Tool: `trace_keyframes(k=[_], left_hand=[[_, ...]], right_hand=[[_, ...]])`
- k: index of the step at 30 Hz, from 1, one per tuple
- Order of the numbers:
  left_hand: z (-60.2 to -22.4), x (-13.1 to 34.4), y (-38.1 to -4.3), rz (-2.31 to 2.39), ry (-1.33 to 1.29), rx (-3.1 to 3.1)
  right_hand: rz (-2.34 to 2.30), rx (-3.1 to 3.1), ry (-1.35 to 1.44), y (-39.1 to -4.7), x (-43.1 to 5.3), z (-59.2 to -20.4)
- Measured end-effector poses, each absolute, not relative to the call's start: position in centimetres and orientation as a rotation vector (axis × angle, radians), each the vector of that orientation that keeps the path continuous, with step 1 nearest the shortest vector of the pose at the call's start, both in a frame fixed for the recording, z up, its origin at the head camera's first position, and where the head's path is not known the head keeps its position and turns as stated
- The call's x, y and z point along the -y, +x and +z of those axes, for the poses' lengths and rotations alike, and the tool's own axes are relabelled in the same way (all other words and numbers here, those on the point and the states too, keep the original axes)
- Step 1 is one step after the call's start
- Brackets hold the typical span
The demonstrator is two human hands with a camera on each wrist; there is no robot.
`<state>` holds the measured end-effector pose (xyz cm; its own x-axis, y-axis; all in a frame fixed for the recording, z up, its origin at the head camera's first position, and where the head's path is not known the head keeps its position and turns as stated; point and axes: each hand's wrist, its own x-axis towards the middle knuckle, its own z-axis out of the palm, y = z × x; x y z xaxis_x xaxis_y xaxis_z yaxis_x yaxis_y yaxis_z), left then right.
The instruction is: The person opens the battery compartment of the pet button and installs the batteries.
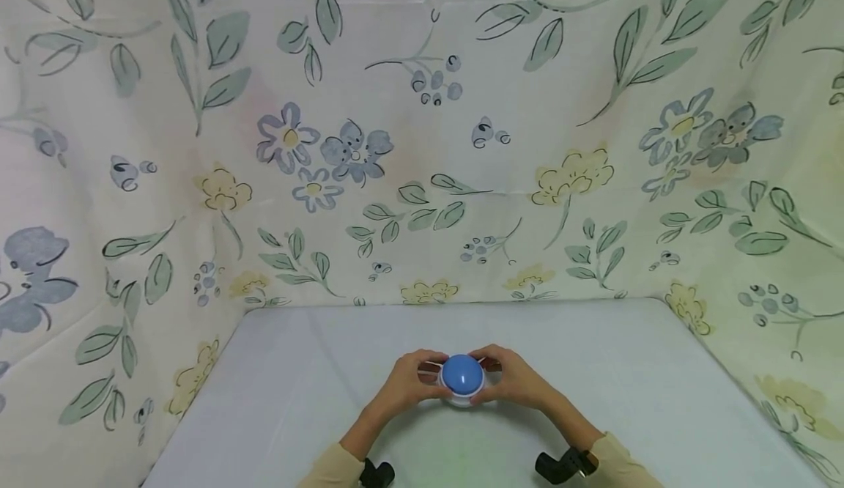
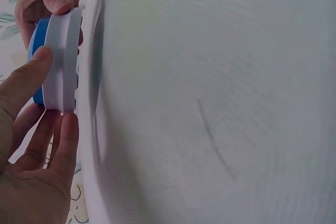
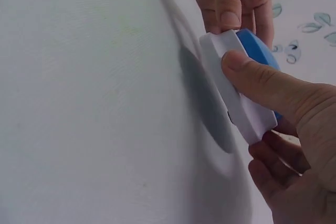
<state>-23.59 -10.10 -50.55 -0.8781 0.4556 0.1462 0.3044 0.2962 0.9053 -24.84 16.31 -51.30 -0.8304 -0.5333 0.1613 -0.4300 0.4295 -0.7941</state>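
A round push button (image 1: 462,375) with a blue domed top and a white base is held between both hands at the middle of the table. My left hand (image 1: 410,384) grips its left side, thumb at the near side and fingers round the far side. On the opposite side my right hand (image 1: 516,379) grips it in the same way. The white base (image 3: 231,77) hangs just above the tabletop in the right wrist view, its shadow beneath it. Small dark spots show on the underside edge in the left wrist view.
The table (image 1: 316,356) is covered with a white cloth. Behind and at both sides hangs a floral curtain (image 1: 422,143) with leaves and flowers. Dark wrist cameras (image 1: 565,466) sit at the sleeve ends.
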Motion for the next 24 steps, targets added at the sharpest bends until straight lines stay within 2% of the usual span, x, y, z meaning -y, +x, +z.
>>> trace_keyframes(k=[24], left_hand=[[-50.56, 10.29, -23.46, 1.489, 0.71, -2.489]], right_hand=[[-1.285, -2.619, -0.894, -24.16, -17.31, -51.8]])
